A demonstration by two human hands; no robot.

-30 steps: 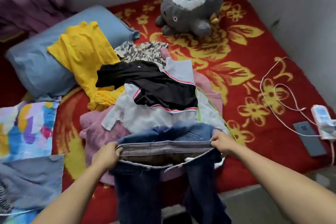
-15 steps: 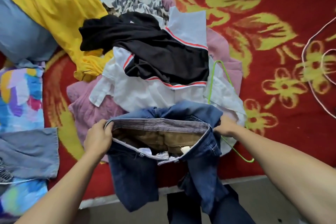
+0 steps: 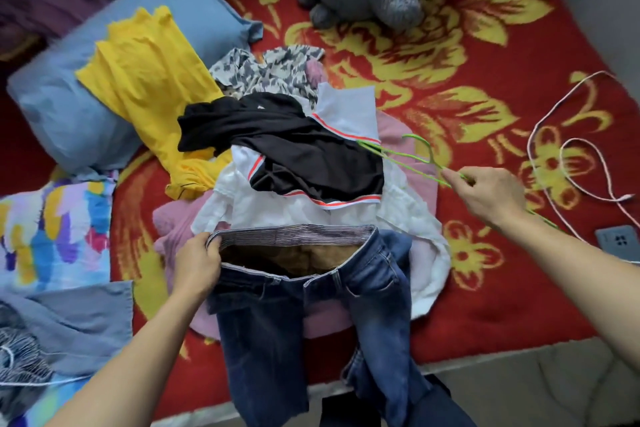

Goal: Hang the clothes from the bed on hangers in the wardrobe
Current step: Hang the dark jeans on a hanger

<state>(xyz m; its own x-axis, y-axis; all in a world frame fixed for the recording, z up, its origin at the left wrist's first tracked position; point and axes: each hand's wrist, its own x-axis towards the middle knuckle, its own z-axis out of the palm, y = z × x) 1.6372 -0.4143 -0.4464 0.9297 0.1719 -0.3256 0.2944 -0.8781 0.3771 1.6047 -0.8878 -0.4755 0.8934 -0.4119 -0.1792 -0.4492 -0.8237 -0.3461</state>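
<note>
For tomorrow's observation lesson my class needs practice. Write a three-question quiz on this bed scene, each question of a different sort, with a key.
1. True or false: the left hand grips the jeans at the waistband.
2. What does the right hand hold? A) a phone B) the green hanger C) a white cable
3. Fill in: the yellow garment lies partly on the blue ____.

Key: 1 true; 2 B; 3 pillow.
</note>
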